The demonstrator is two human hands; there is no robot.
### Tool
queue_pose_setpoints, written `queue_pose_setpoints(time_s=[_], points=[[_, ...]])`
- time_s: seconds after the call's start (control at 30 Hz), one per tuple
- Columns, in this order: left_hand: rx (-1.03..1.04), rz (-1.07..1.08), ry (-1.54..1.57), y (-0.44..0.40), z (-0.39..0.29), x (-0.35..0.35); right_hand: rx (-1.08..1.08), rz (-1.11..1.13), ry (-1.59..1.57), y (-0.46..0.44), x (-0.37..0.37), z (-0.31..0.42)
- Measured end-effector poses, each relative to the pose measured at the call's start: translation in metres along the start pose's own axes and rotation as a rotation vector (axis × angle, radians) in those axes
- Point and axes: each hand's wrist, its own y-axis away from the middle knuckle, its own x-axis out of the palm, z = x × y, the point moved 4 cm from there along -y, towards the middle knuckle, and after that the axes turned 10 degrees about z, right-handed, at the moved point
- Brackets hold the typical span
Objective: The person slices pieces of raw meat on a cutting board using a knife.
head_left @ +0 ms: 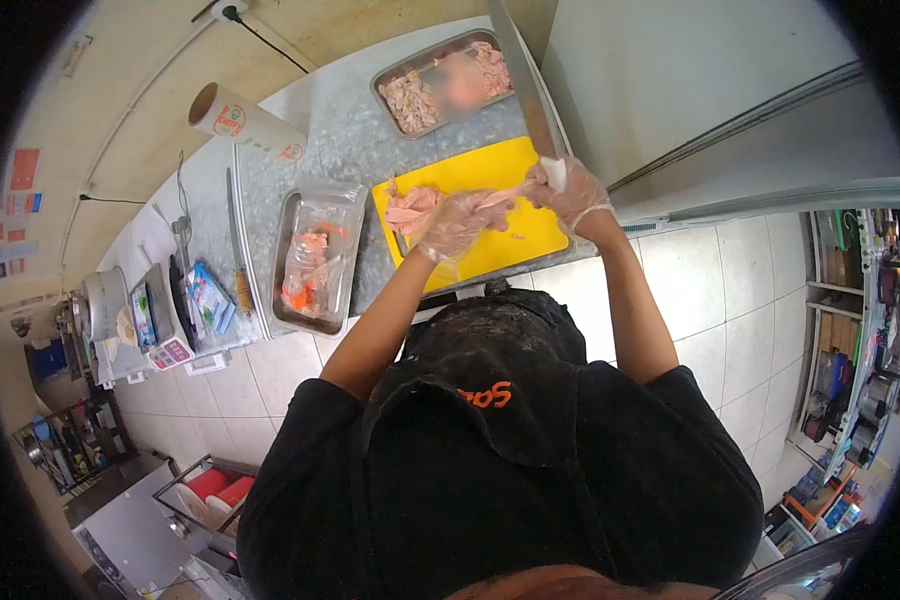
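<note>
The right hand grips the knife, its tip cut off above; the left hand pinches pink meat stretched between both, over the yellow board; a blur hides part of the tray beyond

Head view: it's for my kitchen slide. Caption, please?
Over a yellow board, left hand and right hand hold pink meat, the right gripping a knife.

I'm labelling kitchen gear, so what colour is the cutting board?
Yellow cutting board, seen in the head view.

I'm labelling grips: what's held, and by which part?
The right hand holds a knife by its white handle. The left hand holds meat stretched between both; exact part unclear.
</note>
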Motion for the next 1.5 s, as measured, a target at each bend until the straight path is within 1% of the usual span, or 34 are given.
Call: queue_pose_setpoints(time_s=[0.07,0.1,0.2,0.23,0.27,0.3,0.33,0.37,0.4,0.47,0.5,0.53,0.57,0.6,0.63,0.67,0.7,0.77,0.8,0.87,0.9,0.97,1.0,1.07,1.1,1.17,1.2,1.23,1.27,1.3,1.37,1.4,1.47,1.5], points=[[-0.348,-0.012,0.012,0.013,-0.012,-0.007,0.003,-0.023,0.001,-0.005,-0.003,-0.018],[-0.35,-0.006,0.012,0.016,-0.01,-0.01,0.004,-0.043,0.004,-0.006,-0.005,-0.027],[-0.243,0.014,0.136,0.018,-0.009,-0.012,0.013,-0.048,0.016,-0.008,-0.006,-0.045],[-0.221,-0.023,0.039,0.018,-0.013,-0.013,0.016,-0.047,0.015,-0.009,-0.007,-0.046],[-0.2,-0.059,-0.059,0.017,-0.015,-0.015,0.027,-0.07,0.115,-0.009,-0.008,-0.045],[-0.205,-0.056,-0.056,0.012,-0.012,-0.013,0.038,-0.093,0.213,-0.009,-0.009,-0.045],[-0.159,-0.081,-0.156,0.003,-0.007,-0.012,0.043,-0.093,0.209,-0.012,-0.008,-0.047],[-0.11,-0.105,-0.255,-0.007,-0.003,-0.011,0.108,-0.145,0.313,-0.017,-0.01,-0.051],[-0.111,-0.102,-0.252,-0.019,0.013,-0.011,0.172,-0.198,0.419,-0.022,-0.012,-0.056],[-0.154,-0.079,-0.93,-0.037,0.044,-0.011,0.217,-0.184,0.399,-0.035,-0.007,-0.078],[-0.15,-0.075,-0.925,-0.037,0.048,-0.008,0.256,-0.172,0.379,-0.041,-0.002,-0.095],[-0.227,-0.092,-0.998,-0.039,0.053,-0.009,0.26,-0.176,0.384,-0.048,0.005,-0.114],[-0.305,-0.111,-1.07,-0.041,0.056,-0.01,0.187,-0.18,0.474,-0.057,0.014,-0.133],[-0.302,-0.111,-1.062,-0.04,0.054,-0.01,0.113,-0.179,0.563,-0.059,0.017,-0.132],[-0.403,-0.088,-0.918,-0.035,0.058,-0.013,0.118,-0.176,0.567,-0.058,0.019,-0.136],[-0.503,-0.062,-0.771,-0.028,0.063,-0.012,0.191,-0.169,0.513,-0.056,0.023,-0.143],[-0.508,-0.059,-0.768,-0.019,0.063,-0.006,0.263,-0.164,0.456,-0.053,0.026,-0.146],[-0.372,-0.238,-0.916,0.001,0.053,0.001,0.265,-0.16,0.45,-0.053,0.028,-0.156],[-0.373,-0.23,-0.92,0.004,0.046,0.006,0.264,-0.155,0.448,-0.053,0.03,-0.16],[0.068,-0.459,-1.053,0.004,0.01,0.019,0.252,-0.161,0.406,-0.046,0.028,-0.147],[0.068,-0.454,-1.057,-0.002,0.015,0.024,0.236,-0.164,0.372,-0.042,0.026,-0.135],[-0.114,-0.461,-0.93,-0.016,0.038,0.023,0.21,-0.161,0.282,-0.034,0.021,-0.114],[-0.115,-0.467,-0.931,-0.023,0.044,0.018,0.181,-0.156,0.199,-0.031,0.018,-0.102],[-0.487,-0.195,-0.954,-0.037,0.066,0.01,0.12,-0.15,0.151,-0.025,0.008,-0.072],[-0.484,-0.203,-0.956,-0.037,0.06,0.008,0.069,-0.149,0.098,-0.023,0.004,-0.058],[-0.575,-0.129,-0.839,-0.036,0.051,0.007,0.049,-0.138,0.086,-0.023,-0.004,-0.037],[-0.571,-0.136,-0.84,-0.03,0.062,0.003,0.036,-0.127,0.07,-0.022,-0.007,-0.027],[-0.558,-0.07,-0.786,-0.02,0.086,-0.002,0.031,-0.128,0.074,-0.019,-0.01,-0.015],[-0.546,-0.003,-0.732,-0.011,0.098,-0.008,-0.016,-0.086,-0.054,-0.016,-0.01,-0.002],[-0.545,-0.005,-0.733,0.001,0.096,-0.016,-0.06,-0.043,-0.183,-0.014,-0.01,0.007],[-0.465,0.222,-1.106,0.027,0.089,-0.015,-0.081,0.004,-0.197,-0.014,-0.009,0.015],[-0.469,0.222,-1.106,0.034,0.074,-0.01,-0.099,0.055,-0.209,-0.014,-0.007,0.02],[-0.377,-0.079,-0.727,0.038,0.014,-0.013,-0.057,0.077,-0.171,-0.011,-0.007,0.03],[-0.38,-0.085,-0.727,0.031,-0.008,-0.011,-0.014,0.094,-0.131,-0.01,-0.005,0.032]])
